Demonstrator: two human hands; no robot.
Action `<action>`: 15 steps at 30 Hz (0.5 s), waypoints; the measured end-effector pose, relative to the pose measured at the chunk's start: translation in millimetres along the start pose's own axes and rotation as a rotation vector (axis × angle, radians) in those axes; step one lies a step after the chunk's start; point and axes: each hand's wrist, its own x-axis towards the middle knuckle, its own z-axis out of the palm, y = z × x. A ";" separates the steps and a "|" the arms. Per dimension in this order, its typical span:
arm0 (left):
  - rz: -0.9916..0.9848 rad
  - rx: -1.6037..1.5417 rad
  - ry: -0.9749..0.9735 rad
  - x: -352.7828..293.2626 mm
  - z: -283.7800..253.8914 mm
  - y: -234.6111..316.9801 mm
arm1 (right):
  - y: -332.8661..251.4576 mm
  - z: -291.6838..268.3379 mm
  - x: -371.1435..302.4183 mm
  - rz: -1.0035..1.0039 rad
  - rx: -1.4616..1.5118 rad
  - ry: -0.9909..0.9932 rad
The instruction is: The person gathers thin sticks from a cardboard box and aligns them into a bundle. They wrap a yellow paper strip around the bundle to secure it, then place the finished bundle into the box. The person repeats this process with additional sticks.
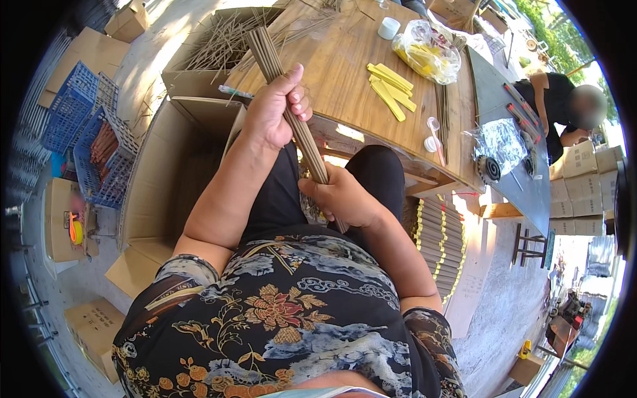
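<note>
A bundle of thin brown sticks [307,146], much like incense sticks, slants across my lap from upper left to lower right. My left hand [275,109] is closed round its upper part, with the stick ends standing out above the fist. Lower down, my right hand [344,198] wraps the bundle near its bottom end. On the wooden table [338,86] just beyond lie several flat yellow strips [393,89]. Behind them sits a clear plastic bag [428,53] holding more yellow pieces.
Loose sticks fill a cardboard box [222,46] at the far left; an open carton [176,166] stands beside my left arm. Yellow-banded bundles [439,242] lie low on the right. A white cup [389,28] is on the table. Another person [564,103] is at the grey table [531,192].
</note>
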 end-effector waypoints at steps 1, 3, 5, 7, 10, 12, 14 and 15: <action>-0.015 -0.041 -0.083 1.3 -2.9 2.8 | 0.6 -1.5 -0.6 0.020 0.137 -0.080; -0.031 -0.084 -0.164 4.4 -4.6 4.8 | 2.7 -4.0 -0.5 0.059 0.409 -0.239; -0.034 -0.088 -0.161 6.7 -4.3 5.4 | 4.4 -3.5 1.6 0.019 0.273 -0.147; 0.031 0.027 0.098 3.4 5.1 1.5 | 11.9 0.1 8.7 -0.087 -0.069 0.093; 0.112 0.132 0.295 3.1 7.0 -5.7 | 17.2 7.6 16.1 -0.173 -0.675 0.483; 0.127 0.150 0.288 2.9 6.5 -6.3 | 21.5 4.5 17.2 -0.197 -0.629 0.435; 0.081 0.125 0.152 1.7 6.5 -5.9 | 20.9 -1.9 16.5 -0.179 -0.499 0.295; 0.058 0.114 0.085 0.9 6.8 -5.5 | 16.6 -7.7 15.8 -0.151 -0.392 0.178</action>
